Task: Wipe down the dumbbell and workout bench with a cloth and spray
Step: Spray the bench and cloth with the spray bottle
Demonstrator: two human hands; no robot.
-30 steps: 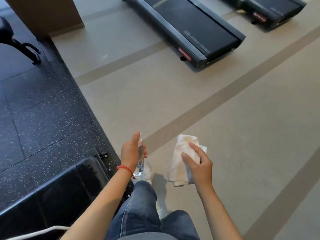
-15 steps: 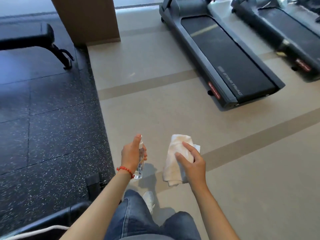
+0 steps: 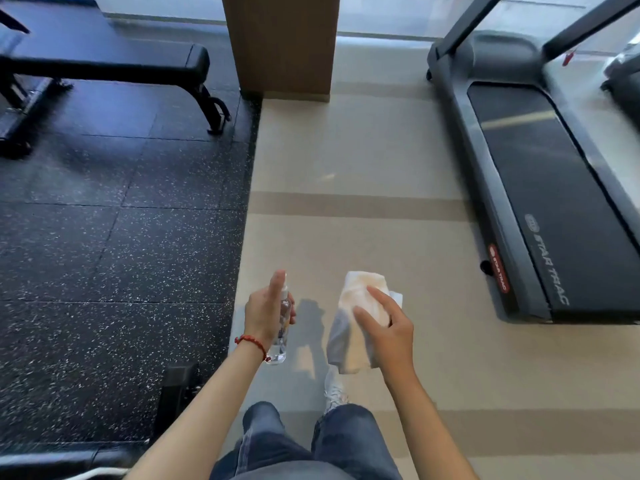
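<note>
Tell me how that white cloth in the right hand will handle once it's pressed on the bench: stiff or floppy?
Likely floppy: the cloth hangs in soft folds below the right hand. Probably light, since a loose finger grip carries it. It may bunch when pushed along the bench, so a flat palm would likely help.

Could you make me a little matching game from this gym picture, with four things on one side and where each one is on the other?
Things:
1. spray bottle
2. cloth
3. workout bench
4. treadmill

Places:
A. standing on the pale floor at the right
B. held in the left hand
C. on the dark speckled mat, far left
D. held in the right hand

Pairs: 1-B, 2-D, 3-C, 4-A
</note>
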